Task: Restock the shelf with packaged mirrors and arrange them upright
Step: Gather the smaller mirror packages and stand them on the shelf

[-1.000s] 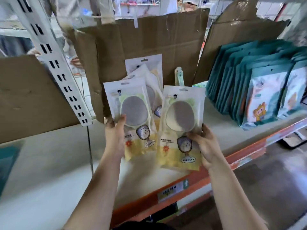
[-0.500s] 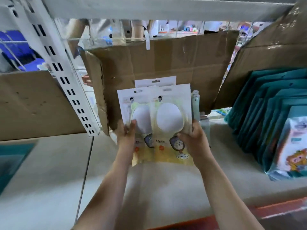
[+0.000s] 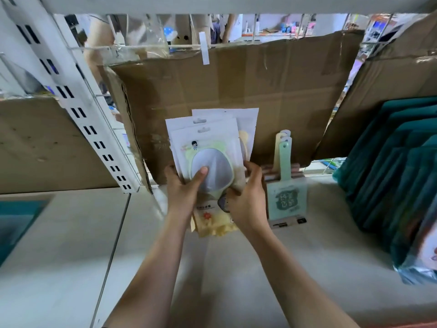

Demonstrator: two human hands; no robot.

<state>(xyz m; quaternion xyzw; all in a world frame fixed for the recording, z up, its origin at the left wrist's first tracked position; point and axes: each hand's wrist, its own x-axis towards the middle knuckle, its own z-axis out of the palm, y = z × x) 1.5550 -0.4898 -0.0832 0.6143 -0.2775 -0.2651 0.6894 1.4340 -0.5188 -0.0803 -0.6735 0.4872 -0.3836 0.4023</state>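
Several packaged mirrors (image 3: 208, 147), white pouches with a yellow bottom and a round mirror showing through, stand stacked upright on the pale shelf board (image 3: 71, 245), leaning back on a brown cardboard sheet (image 3: 236, 91). My left hand (image 3: 183, 190) grips the stack's left edge, thumb pressed on the front mirror. My right hand (image 3: 248, 197) clasps the right edge lower down. One more pouch (image 3: 246, 124) stands behind the stack, against the cardboard.
Right of the stack stands a green handled mirror on a card (image 3: 285, 197), close to my right hand. Further right is a row of teal packages (image 3: 390, 162). A white slotted upright (image 3: 78, 107) rises at the left.
The two pouches, held side by side and partly overlapping before, are now squared into one stack at the cardboard. Both hands have moved forward and closer together.
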